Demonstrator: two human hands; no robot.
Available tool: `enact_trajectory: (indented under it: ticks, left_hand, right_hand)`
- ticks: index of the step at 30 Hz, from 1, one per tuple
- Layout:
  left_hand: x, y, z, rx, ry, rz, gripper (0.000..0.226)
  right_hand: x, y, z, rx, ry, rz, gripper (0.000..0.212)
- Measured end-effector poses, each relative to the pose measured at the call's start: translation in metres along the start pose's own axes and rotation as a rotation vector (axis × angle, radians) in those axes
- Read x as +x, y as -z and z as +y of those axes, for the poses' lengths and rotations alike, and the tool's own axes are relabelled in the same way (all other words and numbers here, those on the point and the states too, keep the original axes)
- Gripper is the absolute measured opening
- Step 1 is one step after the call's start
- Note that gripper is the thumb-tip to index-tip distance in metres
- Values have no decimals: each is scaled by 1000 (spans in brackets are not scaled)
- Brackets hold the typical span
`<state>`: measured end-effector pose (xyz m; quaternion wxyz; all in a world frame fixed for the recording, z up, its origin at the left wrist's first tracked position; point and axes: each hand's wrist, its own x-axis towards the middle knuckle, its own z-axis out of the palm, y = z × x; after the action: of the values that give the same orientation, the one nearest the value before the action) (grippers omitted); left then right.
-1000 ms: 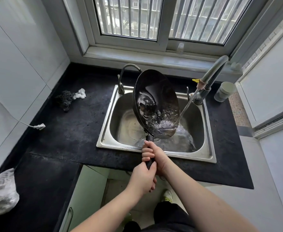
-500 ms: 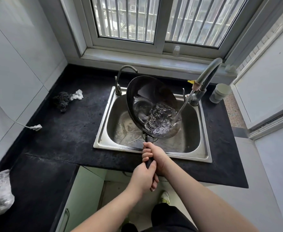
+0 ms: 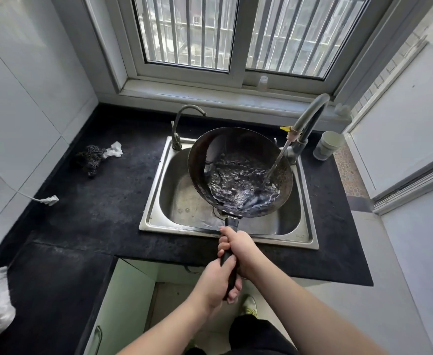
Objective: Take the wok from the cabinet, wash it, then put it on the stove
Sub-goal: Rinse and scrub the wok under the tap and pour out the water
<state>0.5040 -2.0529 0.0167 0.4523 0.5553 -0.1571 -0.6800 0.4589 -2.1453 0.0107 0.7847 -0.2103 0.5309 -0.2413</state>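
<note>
- both hands wrapped round the wok [image 3: 238, 172] handle, right hand [image 3: 238, 245] ahead of left hand [image 3: 216, 283]
- wok tilted over the sink [image 3: 156, 201], tap [image 3: 310, 119] water running in

The wok [image 3: 238, 160] was black, the sink [image 3: 177, 201] silver steel, the countertop [image 3: 102, 201] speckled black, the cup [image 3: 328, 146] pale grey-white

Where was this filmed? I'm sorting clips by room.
Most likely a small home kitchen: a steel sink set in a dark countertop under a barred window, with a wok being rinsed.
</note>
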Motion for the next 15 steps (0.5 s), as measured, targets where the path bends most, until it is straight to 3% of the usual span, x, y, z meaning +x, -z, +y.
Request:
enact_trajectory:
  ticks: [6,10,15]
  left_hand:
    - [-8,2,-3,-76,8,-48,33]
    - [-9,5,-7,-63,-21,-104,11]
    - [-5,5,-4,-31,-50,-145,13]
  right_hand:
    - [-13,-3,3,-83,55,37,25]
    - [-21,-5,4,-120,91,51,24]
    - [-21,-6,-3,-156,133,63,24]
